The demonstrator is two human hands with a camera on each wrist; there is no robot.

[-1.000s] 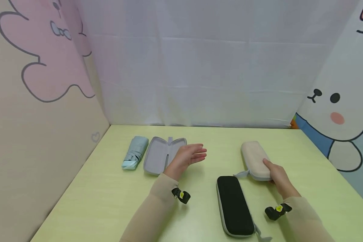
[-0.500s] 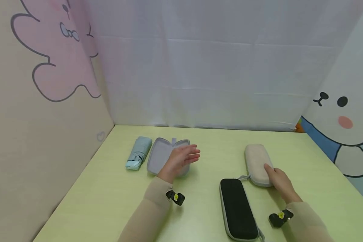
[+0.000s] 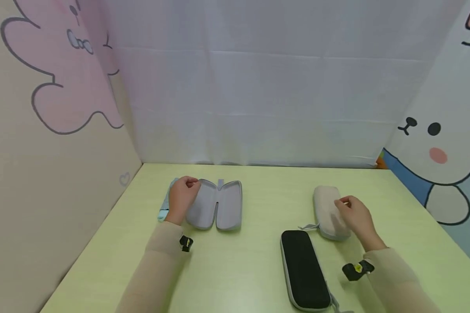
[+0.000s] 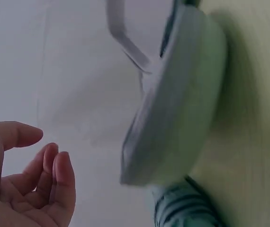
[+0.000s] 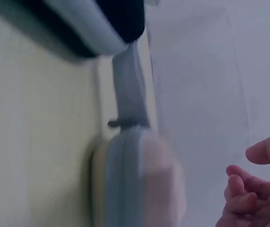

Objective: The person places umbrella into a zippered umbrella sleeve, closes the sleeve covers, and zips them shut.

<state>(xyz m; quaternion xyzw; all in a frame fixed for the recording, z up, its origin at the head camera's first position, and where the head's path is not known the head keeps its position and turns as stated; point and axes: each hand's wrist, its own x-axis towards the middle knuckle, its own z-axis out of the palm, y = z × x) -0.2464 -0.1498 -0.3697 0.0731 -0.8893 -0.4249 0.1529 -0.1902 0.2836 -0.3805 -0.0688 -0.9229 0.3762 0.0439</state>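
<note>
Nothing is gripped by the left hand (image 3: 182,198) or right hand (image 3: 356,217), both loosely curled — the grey case (image 3: 229,208) is already unfolded, the beige case (image 3: 326,213) and black case (image 3: 305,269) still closed.

We wear a left sleeve (image 3: 152,265) and a right sleeve (image 3: 399,282), both long, plain and beige. Near their ends we have a left camera (image 3: 186,244) and a right camera (image 3: 352,272), small and black, each with a yellow mark (image 3: 358,268) (too small for us to read).
</note>
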